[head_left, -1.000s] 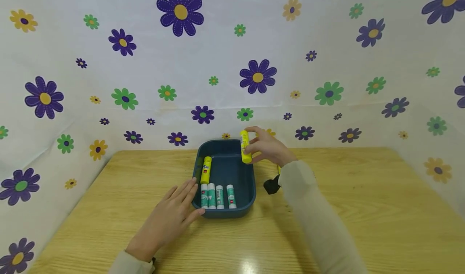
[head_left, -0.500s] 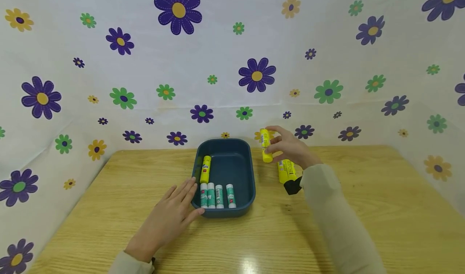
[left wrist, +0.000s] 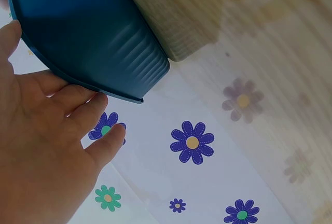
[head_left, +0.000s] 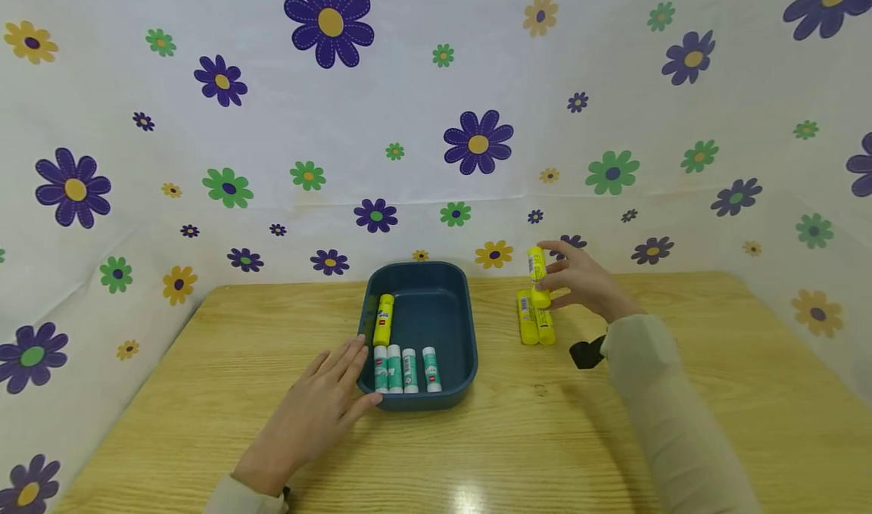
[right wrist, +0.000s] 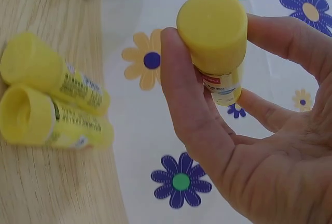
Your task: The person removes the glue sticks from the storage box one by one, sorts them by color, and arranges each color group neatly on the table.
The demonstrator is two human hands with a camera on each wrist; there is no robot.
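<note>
My right hand (head_left: 579,281) holds a yellow glue stick (right wrist: 212,32) between thumb and fingers, tilted close to upright. It hangs over two more yellow glue sticks (head_left: 527,319) lying side by side on the table, right of the blue bin. My left hand (head_left: 312,408) rests its outstretched fingers on the near left corner of the bin (head_left: 425,402); in the left wrist view the fingertips touch the rim (left wrist: 83,85). Inside the bin, one yellow glue stick (head_left: 384,321) lies along the left side. Several white-and-green glue sticks (head_left: 409,370) line its near end.
A wooden table (head_left: 436,461) carries everything. Behind it hangs a white flower-print cloth (head_left: 402,105), which also covers both sides. A small black object (head_left: 586,353) shows beside the right sleeve's cuff (head_left: 636,340).
My right hand has carried the yellow glue stick rightward from above the bin to over the two lying on the table, uncovering them. The left hand stays on the bin.
</note>
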